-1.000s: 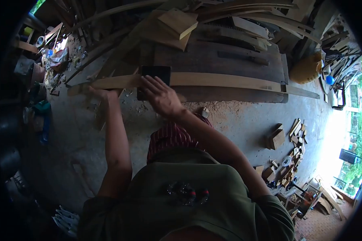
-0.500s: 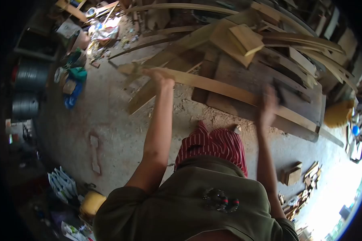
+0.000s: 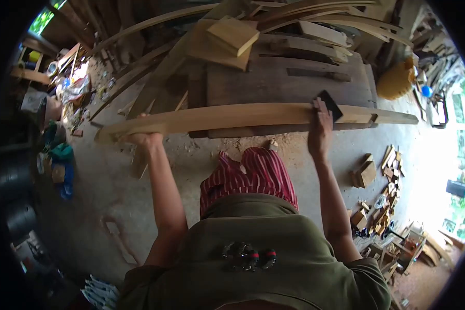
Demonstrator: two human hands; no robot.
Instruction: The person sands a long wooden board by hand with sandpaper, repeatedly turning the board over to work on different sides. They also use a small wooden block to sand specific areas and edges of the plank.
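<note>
Wooden plank (image 3: pixel 232 118) stretches lengthwise from left to right.

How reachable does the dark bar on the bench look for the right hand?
Yes, probably: the dark bar lies just beyond the right hand, bare bench between them, though the hand must likely leave the dark pad first.

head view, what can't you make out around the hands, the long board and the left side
- Left hand, head view: some fingers hidden by the long board.
- Black pad, head view: underside turned away; the right hand covers part of its top.
- Dark rounded shapes at far left, head view: lost in shadow and the black border.
</note>
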